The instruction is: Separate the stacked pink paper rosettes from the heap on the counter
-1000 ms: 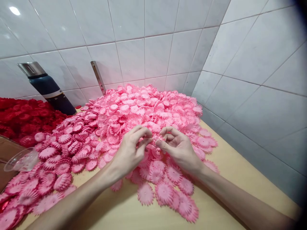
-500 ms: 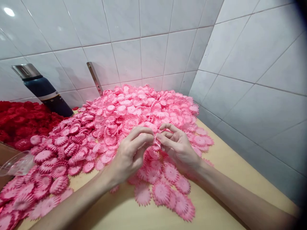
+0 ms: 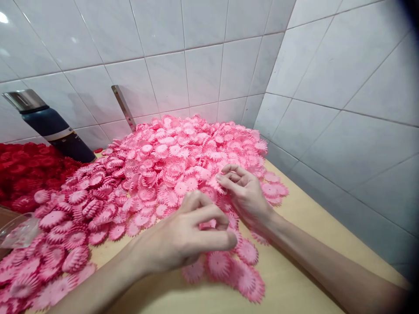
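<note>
Between the thumb and fingers of my right hand (image 3: 247, 192) is a pink scalloped disc (image 3: 214, 182), thin and petal-edged, held over the heap. My left hand (image 3: 193, 237) is lower and nearer to me, above a loose group of pink discs (image 3: 219, 264). Its fingers curl, and the thumb and index finger come together at their tips. Whatever may lie between those tips is too small or hidden to make out. The large heap of pink discs (image 3: 175, 150) rises just beyond both hands.
A pile of red discs (image 3: 29, 170) lies at the left. A dark blue bottle (image 3: 55, 131) with a metal cap leans there. A metal strip (image 3: 123, 107) stands against the tiled wall (image 3: 168, 78). At the left edge is a clear plastic container (image 3: 19, 231). The tabletop (image 3: 314, 218) is pale yellow.
My left hand has come away from my right hand, down and toward me, over the loose discs. My right hand stays near its place with the disc. The view has shifted slightly.
</note>
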The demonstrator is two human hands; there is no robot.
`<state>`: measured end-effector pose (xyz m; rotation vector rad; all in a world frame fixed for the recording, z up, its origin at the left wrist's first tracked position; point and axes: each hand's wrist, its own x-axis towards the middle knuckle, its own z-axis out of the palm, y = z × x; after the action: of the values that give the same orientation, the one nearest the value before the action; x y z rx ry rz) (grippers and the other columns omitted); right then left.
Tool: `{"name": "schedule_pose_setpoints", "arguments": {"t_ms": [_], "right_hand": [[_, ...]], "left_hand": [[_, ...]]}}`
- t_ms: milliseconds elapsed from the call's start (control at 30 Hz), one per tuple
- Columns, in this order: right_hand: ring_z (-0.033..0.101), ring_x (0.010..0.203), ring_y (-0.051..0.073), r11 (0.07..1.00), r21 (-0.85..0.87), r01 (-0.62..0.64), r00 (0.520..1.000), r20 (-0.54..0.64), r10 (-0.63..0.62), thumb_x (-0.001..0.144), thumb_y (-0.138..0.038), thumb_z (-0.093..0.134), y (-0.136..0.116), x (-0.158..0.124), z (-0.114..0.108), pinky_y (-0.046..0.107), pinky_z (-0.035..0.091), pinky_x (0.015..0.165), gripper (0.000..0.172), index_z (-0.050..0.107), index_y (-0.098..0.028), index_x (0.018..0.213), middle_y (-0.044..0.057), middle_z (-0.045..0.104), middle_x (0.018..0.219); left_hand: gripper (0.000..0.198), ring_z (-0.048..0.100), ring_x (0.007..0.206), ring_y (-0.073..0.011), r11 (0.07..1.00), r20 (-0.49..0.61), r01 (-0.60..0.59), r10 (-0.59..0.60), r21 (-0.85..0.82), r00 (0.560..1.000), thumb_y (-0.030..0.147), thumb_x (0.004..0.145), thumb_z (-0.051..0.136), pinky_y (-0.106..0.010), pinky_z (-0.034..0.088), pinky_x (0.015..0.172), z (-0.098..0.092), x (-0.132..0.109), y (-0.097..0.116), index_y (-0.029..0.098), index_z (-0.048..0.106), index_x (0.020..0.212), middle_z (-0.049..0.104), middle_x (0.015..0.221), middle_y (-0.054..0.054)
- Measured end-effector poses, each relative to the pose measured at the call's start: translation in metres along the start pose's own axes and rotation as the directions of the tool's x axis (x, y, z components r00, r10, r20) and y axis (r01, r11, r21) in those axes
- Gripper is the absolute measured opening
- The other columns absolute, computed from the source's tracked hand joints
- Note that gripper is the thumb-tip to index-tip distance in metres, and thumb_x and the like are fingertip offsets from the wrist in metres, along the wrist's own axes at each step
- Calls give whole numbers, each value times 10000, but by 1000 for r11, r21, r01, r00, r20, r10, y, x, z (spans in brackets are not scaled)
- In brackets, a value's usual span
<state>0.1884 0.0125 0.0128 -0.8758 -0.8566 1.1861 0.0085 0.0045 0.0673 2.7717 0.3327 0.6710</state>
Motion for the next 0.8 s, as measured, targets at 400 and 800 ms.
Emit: {"name": "schedule_pose_setpoints", "arguments": {"t_ms": [400, 800], "right_hand": [[606, 763, 140, 973, -208, 98, 989, 126, -73, 651, -268, 818, 4, -8, 5, 275, 524, 695, 274, 627, -196, 835, 15, 627, 810], [591, 607, 111, 976, -196, 91, 994, 74, -78, 668, -283, 813, 2, -12, 11, 238, 488, 554, 283, 635, -196, 870, -16, 631, 686]], "left_hand": [[197, 531, 695, -160, 935, -136, 338, -324, 103, 936, 276, 923, 516, -293, 460, 649, 10, -4, -19, 173, 637, 1040, 617, 735, -37], [147, 513, 517, -80, 804, -37, 483, -526, -347, 850, 55, 782, 501, -200, 399, 508, -3, 8, 1, 159, 603, 762, 590, 605, 29]]}}
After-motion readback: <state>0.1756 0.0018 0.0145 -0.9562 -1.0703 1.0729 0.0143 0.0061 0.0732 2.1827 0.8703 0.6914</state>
